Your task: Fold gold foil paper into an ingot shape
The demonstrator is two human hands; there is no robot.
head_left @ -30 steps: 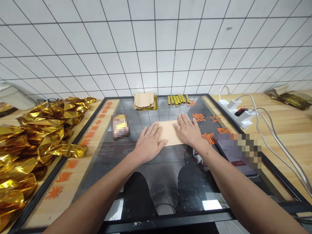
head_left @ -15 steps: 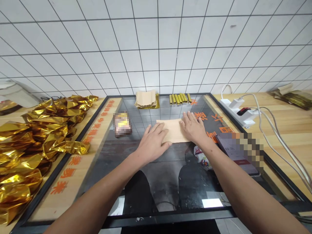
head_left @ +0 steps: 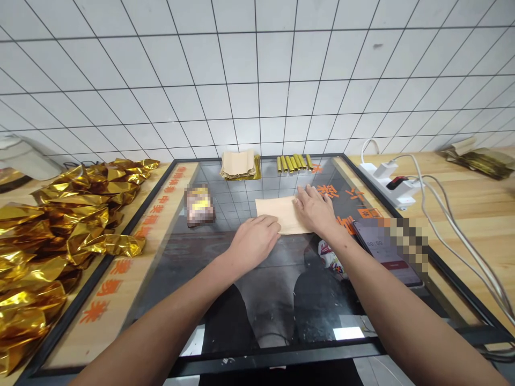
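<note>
Left hand point(head_left: 255, 241) had slid toward the near edge of the tan paper sheet point(head_left: 277, 213) since the earlier frame. Its fingers point(head_left: 267, 227) had been spread across the sheet's left part; now they were together and slightly curled, tips on the near edge. Thumb was hidden, so I couldn't tell whether the edge was pinched.

Right hand point(head_left: 316, 212) was about where it had been, flat on the sheet's right end. Its fingers point(head_left: 308, 195) were slightly apart, pressing down, not clamped on anything.

The sheet lay flat on the glass tabletop point(head_left: 241, 185), between both hands, its left part now uncovered. It sat just past the left fingertips and under the right fingers.

Beyond the fingers: a stack of tan paper on gold foil point(head_left: 238, 165) and a row of small gold rolls point(head_left: 293, 163), both at the far edge of the glass. Left of the left fingers, a pixelated packet point(head_left: 199, 206); further left, past the wooden frame, a heap of gold foil bags point(head_left: 68, 214). Right of the right fingers, a phone point(head_left: 380, 249), partly pixelated, and beyond it a white power strip point(head_left: 386, 182) on the wood.
</note>
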